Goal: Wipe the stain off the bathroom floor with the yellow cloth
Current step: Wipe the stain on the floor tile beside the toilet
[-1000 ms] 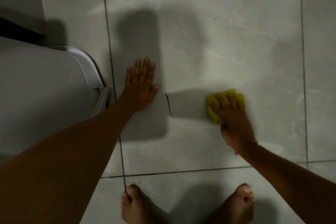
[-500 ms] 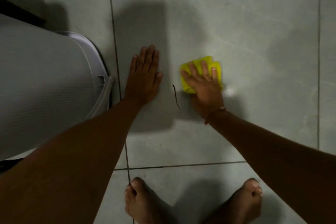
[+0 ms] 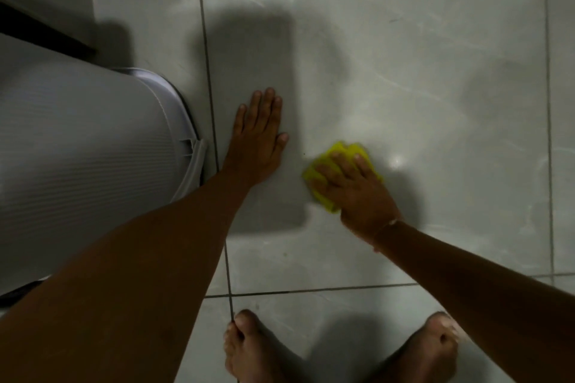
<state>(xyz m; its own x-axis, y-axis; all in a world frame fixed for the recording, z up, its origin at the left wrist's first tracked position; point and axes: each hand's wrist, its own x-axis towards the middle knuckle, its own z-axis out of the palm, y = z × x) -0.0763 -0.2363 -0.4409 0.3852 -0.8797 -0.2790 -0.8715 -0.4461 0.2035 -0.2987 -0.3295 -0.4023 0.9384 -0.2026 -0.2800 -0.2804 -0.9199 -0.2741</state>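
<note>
My right hand presses the folded yellow cloth flat against the grey floor tile; only the cloth's far and left edges show past my fingers. My left hand lies palm down on the same tile, fingers together, a short way to the left of the cloth and holding nothing. The thin dark curved mark seen before between the hands does not show; only a tiny dark speck sits left of the cloth. A wet glint shines just right of the cloth.
A grey ribbed plastic bin with a pale rim stands close on the left, almost touching my left forearm. My two bare feet stand on the tile nearer me. Dark grout lines cross the floor. A wall base runs along the top.
My right hand has slid the cloth back toward me over the spot where the thin dark mark lay, and that mark is no longer visible. My left hand has stayed planted.
</note>
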